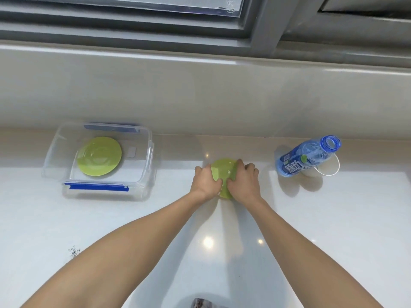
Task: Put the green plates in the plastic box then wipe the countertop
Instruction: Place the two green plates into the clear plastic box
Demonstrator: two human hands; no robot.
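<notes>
A small green plate (223, 170) lies on the white countertop (322, 230) at the middle. My left hand (206, 181) grips its left edge and my right hand (244, 181) grips its right edge, so much of the plate is covered. At the left stands a clear plastic box (145, 172) with blue clips, lid off. A larger green plate (99, 156) lies flat inside the box.
A blue-labelled plastic bottle (304, 157) without a cap leans on a white cup (329, 170) at the right, near the back wall. Dark crumbs (74, 251) lie on the counter at the front left. A dark patterned object (203, 303) shows at the bottom edge.
</notes>
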